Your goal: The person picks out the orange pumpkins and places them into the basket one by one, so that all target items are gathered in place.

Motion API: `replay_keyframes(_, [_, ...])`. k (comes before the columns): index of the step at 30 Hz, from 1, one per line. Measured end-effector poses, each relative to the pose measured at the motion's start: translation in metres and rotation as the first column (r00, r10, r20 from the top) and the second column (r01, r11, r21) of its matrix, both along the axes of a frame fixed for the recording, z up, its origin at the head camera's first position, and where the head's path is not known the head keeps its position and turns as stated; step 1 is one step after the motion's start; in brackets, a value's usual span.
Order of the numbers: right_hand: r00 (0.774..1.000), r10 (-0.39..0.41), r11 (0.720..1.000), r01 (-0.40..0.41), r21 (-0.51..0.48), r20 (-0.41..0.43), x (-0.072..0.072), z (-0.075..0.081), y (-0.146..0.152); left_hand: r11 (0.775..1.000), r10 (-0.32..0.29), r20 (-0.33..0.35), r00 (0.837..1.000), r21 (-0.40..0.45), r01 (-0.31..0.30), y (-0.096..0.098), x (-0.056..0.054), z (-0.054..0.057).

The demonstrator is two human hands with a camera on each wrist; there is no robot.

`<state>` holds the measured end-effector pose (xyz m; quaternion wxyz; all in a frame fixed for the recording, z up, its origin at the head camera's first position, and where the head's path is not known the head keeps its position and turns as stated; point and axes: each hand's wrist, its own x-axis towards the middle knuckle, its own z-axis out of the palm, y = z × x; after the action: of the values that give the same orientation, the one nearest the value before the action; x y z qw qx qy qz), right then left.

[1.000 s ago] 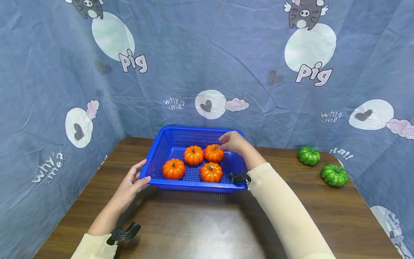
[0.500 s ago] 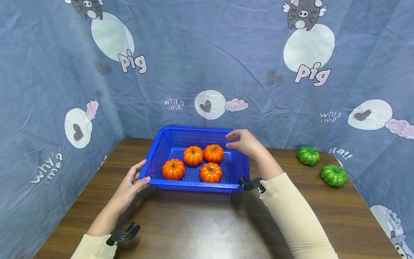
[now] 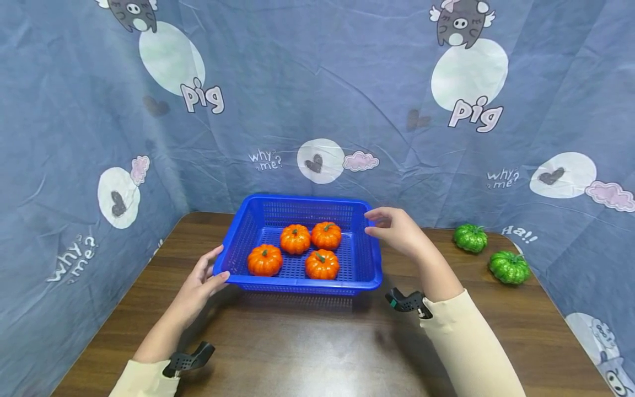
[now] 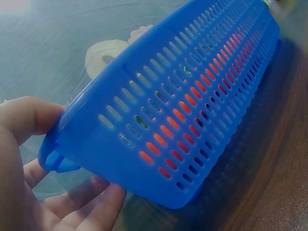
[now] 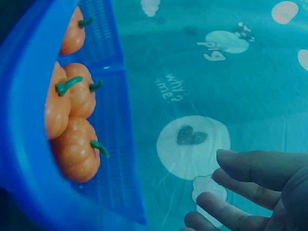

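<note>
A blue plastic basket (image 3: 307, 283) with slotted walls stands on the table, several small orange pumpkins (image 3: 264, 261) with green stems lying inside. My left hand (image 3: 200, 279) holds its left end. In the left wrist view, the thumb lies over the basket's rim (image 4: 77, 103) and the other fingers curl beneath it. Over the right end of the basket hovers my right hand (image 3: 399, 230), fingers loosely bent and nothing in them. The right wrist view shows this hand apart from the orange pumpkins (image 5: 77, 151).
Two shiny green pumpkins, one farther back (image 3: 470, 238) and one nearer (image 3: 509, 268), sit on the wooden table (image 3: 307, 342) at the right. A blue patterned cloth (image 3: 278, 99) hangs behind and at both sides. Each wrist carries a black mount.
My right hand has drawn away from the orange pumpkin at the back right, moving rightward to the basket's right edge. The left hand and the basket have stayed in place.
</note>
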<state>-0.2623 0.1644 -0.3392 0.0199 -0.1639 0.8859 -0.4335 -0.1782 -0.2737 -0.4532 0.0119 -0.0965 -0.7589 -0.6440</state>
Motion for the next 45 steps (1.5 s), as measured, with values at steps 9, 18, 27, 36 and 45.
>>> replay_keyframes(9, [1.000, -0.004, 0.994, 0.000, -0.106, -0.031, 0.020, -0.008, 0.025, 1.000, 0.002, -0.005, 1.000, 0.011, -0.002, 0.000, -0.001, -0.002])
replay_keyframes(18, [0.972, -0.139, 0.987, 0.119, -0.111, -0.190, 0.035, -0.020, 0.048, 1.000, -0.003, 0.004, 1.000, 0.022, 0.003, 0.004, -0.002, 0.000])
replay_keyframes(27, [0.923, -0.294, 0.947, 0.245, -0.209, -0.249, 0.038, -0.049, 0.067, 1.000, -0.008, -0.009, 1.000, 0.026, 0.009, 0.002, -0.002, 0.002])
replay_keyframes(36, [0.882, -0.374, 0.922, 0.322, -0.214, -0.287, 0.046, -0.064, 0.082, 1.000, 0.000, -0.006, 1.000, 0.005, 0.000, 0.002, 0.001, 0.001])
replay_keyframes(45, [0.840, -0.461, 0.882, 0.399, -0.251, -0.286, 0.048, -0.084, 0.097, 1.000, 0.018, -0.010, 1.000, -0.011, -0.018, 0.003, 0.001, -0.001])
